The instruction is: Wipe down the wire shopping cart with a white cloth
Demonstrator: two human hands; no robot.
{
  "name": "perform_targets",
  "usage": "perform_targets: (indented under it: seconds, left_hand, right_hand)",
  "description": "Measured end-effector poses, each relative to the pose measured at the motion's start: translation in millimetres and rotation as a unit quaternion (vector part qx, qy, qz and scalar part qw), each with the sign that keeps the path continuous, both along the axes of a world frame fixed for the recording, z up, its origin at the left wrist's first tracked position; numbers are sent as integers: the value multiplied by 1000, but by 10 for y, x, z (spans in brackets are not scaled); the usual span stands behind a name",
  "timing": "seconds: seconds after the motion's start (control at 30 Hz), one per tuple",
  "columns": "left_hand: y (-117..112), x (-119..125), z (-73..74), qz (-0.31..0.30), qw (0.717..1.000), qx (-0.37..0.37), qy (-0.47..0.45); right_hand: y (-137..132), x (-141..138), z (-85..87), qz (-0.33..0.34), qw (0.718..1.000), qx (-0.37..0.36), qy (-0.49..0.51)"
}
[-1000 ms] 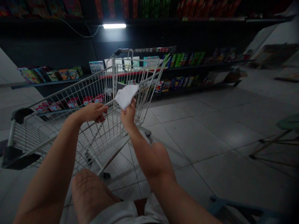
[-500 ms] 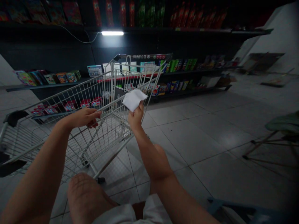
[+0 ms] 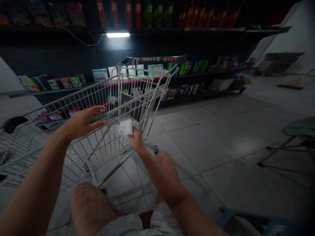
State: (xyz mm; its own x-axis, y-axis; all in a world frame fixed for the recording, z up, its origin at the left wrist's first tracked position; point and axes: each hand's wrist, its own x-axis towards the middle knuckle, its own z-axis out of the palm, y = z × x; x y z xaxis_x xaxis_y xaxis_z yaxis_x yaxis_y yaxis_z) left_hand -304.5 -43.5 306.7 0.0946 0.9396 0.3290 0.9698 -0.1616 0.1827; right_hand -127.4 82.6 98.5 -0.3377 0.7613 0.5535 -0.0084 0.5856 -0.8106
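Right hand (image 3: 135, 137) pinching a crumpled white cloth (image 3: 126, 127) at the near side of a silver wire shopping cart (image 3: 104, 141), left hand (image 3: 81, 124) spread at its near rim (image 3: 121, 108)

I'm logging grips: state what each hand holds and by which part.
The right hand holds a white cloth by its right edge. The left hand is spread open at the shopping cart rail, gripping nothing.

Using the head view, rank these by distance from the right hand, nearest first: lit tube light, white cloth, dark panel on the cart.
From the right hand:
1. White cloth, held in it.
2. Dark panel, on the cart, past the cloth.
3. Lit tube light, up on the shelving behind the cart.
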Motion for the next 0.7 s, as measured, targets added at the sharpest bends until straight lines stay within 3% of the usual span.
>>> perform_targets:
  seconds: [0.1,0.17,0.23,0.37,0.5,0.6,0.63,0.7]
  left_hand:
    - [73,382,-72,-152,981,93,82]
    - [136,586,-169,-195,973,62,111]
    - [187,708,-279,-191,976,10,103]
    - [183,781,-450,-106,994,-8,-16]
    - [99,795,-529,-115,984,-12,-139]
    - [69,743,-458,-154,980,37,-121]
    - [72,700,-393,-154,981,75,-89]
    - [108,571,-218,-120,981,148,-31]
  right_hand:
    - [-53,45,310,68,993,-99,21]
    - [-121,137,429,101,988,-103,48]
    - [-185,255,504,94,990,-69,74]
    - [-259,468,602,76,987,-58,126]
    - [-346,537,571,185,972,-67,131]
    - [-391,486,552,227,958,-94,149]
    - [-381,458,586,201,961,-95,168]
    - [-312,388,726,82,971,-55,218]
